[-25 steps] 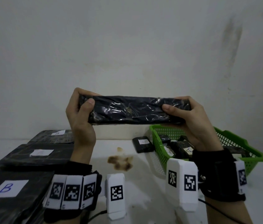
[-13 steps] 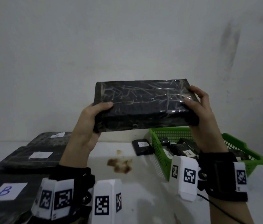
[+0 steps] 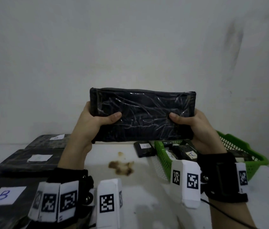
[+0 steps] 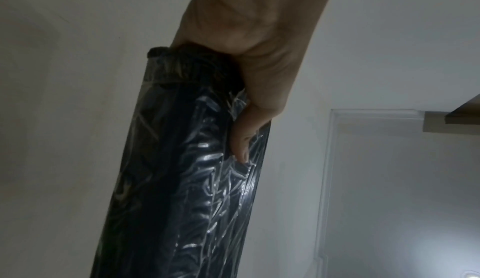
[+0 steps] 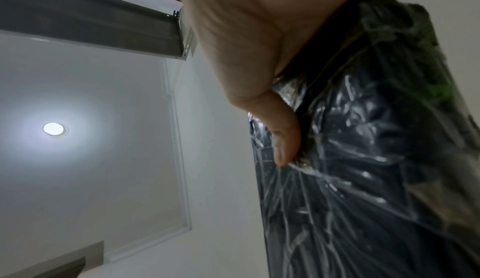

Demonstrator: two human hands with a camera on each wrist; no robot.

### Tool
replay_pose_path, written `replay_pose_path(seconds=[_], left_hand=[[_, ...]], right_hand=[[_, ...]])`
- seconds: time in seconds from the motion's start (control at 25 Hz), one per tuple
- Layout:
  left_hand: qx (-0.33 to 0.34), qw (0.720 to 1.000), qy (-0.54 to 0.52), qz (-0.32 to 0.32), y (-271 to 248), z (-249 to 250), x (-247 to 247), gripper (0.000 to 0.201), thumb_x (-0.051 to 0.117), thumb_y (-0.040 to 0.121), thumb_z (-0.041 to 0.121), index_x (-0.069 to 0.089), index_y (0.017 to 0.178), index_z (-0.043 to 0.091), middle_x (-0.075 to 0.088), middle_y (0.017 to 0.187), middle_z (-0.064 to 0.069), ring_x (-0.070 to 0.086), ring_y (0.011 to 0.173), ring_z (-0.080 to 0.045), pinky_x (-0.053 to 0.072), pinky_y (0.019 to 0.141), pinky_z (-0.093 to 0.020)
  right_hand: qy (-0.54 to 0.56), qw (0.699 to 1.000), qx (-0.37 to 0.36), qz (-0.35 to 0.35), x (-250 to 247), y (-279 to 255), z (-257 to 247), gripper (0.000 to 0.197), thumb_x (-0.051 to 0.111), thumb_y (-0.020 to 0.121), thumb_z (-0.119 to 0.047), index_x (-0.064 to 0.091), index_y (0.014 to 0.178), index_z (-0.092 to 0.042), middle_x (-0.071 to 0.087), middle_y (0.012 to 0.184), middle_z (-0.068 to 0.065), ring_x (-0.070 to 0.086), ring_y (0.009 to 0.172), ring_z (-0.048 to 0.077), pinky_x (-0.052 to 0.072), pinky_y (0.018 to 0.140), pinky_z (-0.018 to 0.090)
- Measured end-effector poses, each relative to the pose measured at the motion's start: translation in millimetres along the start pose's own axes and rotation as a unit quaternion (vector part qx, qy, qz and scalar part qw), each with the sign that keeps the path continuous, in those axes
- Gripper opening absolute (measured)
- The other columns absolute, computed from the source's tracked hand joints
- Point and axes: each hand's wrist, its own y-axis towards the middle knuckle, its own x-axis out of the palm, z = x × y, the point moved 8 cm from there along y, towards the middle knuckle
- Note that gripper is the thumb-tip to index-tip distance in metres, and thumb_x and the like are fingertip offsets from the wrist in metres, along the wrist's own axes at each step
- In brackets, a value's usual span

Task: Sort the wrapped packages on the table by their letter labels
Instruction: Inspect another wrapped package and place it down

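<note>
A black plastic-wrapped package is held up in the air in front of the wall, its broad face turned toward me, with no label showing on that face. My left hand grips its left end, thumb on the front. My right hand grips the right end the same way. The left wrist view shows the package with the left thumb pressed on it. The right wrist view shows the package under the right thumb. The fingers behind the package are hidden.
On the table's left lie three flat black packages: one labelled B nearest, two more behind. A small labelled package lies beside a green basket holding several packages, one labelled A. A brown stain marks the white table.
The package has been turned from edge-on to broad face toward me and shifted right. Both thumbs have moved onto its front face.
</note>
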Motion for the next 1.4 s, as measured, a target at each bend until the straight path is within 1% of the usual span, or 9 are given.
replay_pose_path(seconds=[0.2,0.48,0.64,0.8,0.92,1.0,1.12,1.24,1.4], left_hand=[[0.018,0.999,0.029,0.0,-1.8,1.4,-0.8,0.096,0.083,0.033,0.041,0.052,0.119,0.011,0.067,0.109,-0.006,0.067,0.096,-0.022,0.055,0.083,-0.039],[0.049,0.999,-0.01,0.004,2.2,3.0,-5.0,0.091,0.089,0.035,0.015,0.054,0.118,0.005,0.067,0.109,-0.01,0.064,0.101,-0.03,0.052,0.088,-0.047],[0.103,0.994,0.005,-0.02,0.7,10.2,-4.1,0.097,0.086,0.033,0.021,0.052,0.123,0.01,0.066,0.113,-0.006,0.062,0.107,-0.024,0.052,0.091,-0.044],[0.203,0.973,-0.021,-0.106,-13.3,30.2,14.4,0.101,0.088,0.047,0.024,0.034,0.131,0.041,0.061,0.105,0.017,0.06,0.105,-0.004,0.051,0.082,-0.018],[0.229,0.964,-0.035,-0.129,-20.9,34.5,26.1,0.089,0.084,0.046,0.054,0.044,0.122,0.033,0.063,0.106,0.016,0.061,0.102,-0.003,0.051,0.079,-0.016],[0.25,0.958,-0.039,-0.136,-24.6,38.3,27.6,0.07,0.084,0.048,0.049,0.051,0.104,0.023,0.067,0.094,0.016,0.065,0.09,-0.001,0.053,0.069,-0.015],[0.282,0.946,-0.036,-0.154,-28.7,42.2,25.3,0.05,0.085,0.049,0.044,0.056,0.088,0.033,0.065,0.084,0.017,0.063,0.077,-0.002,0.051,0.054,-0.015],[0.302,0.937,-0.041,-0.169,-30.0,44.4,23.1,0.048,0.086,0.051,0.041,0.056,0.088,0.036,0.061,0.09,0.017,0.06,0.085,-0.004,0.052,0.063,-0.017],[0.323,0.929,-0.029,-0.181,-34.3,48.8,25.5,0.054,0.083,0.056,0.035,0.051,0.099,0.031,0.056,0.102,0.011,0.058,0.097,-0.004,0.052,0.073,-0.015]], right_hand=[[-0.016,1.0,-0.006,0.005,2.5,-1.1,-2.1,0.066,0.073,0.053,-0.014,0.056,0.115,0.001,0.071,0.101,0.012,0.07,0.088,0.025,0.059,0.075,0.035],[-0.021,0.999,-0.042,0.026,-0.3,-0.6,-6.7,0.067,0.078,0.059,-0.002,0.05,0.121,-0.002,0.07,0.105,0.011,0.069,0.094,0.024,0.056,0.08,0.038],[-0.037,0.997,-0.071,0.003,2.4,-2.6,-13.1,0.078,0.079,0.052,-0.018,0.05,0.124,-0.005,0.068,0.112,0.007,0.065,0.103,0.021,0.052,0.079,0.032],[0.198,0.974,-0.107,0.038,2.4,-13.7,-27.9,0.034,0.052,0.084,-0.046,0.064,0.087,-0.014,0.067,0.084,0.003,0.066,0.079,0.019,0.052,0.071,0.029],[0.243,0.944,-0.167,0.149,-5.0,-23.5,-31.4,0.034,0.053,0.086,-0.03,0.054,0.053,-0.022,0.055,0.057,-0.006,0.055,0.055,0.012,0.044,0.056,0.023],[0.259,0.926,-0.196,0.19,-9.1,-26.7,-29.8,0.018,0.053,0.073,-0.022,0.047,0.056,-0.021,0.048,0.057,-0.007,0.049,0.055,0.011,0.039,0.051,0.02],[0.276,0.91,-0.24,0.196,-11.9,-28.1,-31.0,0.01,0.046,0.068,-0.017,0.048,0.058,-0.017,0.051,0.057,-0.007,0.051,0.056,0.011,0.041,0.051,0.017],[0.289,0.899,-0.269,0.187,-12.0,-27.7,-32.3,0.018,0.043,0.068,-0.015,0.057,0.057,-0.017,0.06,0.067,0.0,0.059,0.072,0.017,0.047,0.066,0.024],[0.298,0.895,-0.289,0.161,-12.6,-26.0,-34.7,0.021,0.039,0.071,-0.01,0.058,0.062,-0.014,0.063,0.07,0.0,0.06,0.071,0.015,0.048,0.066,0.02]])
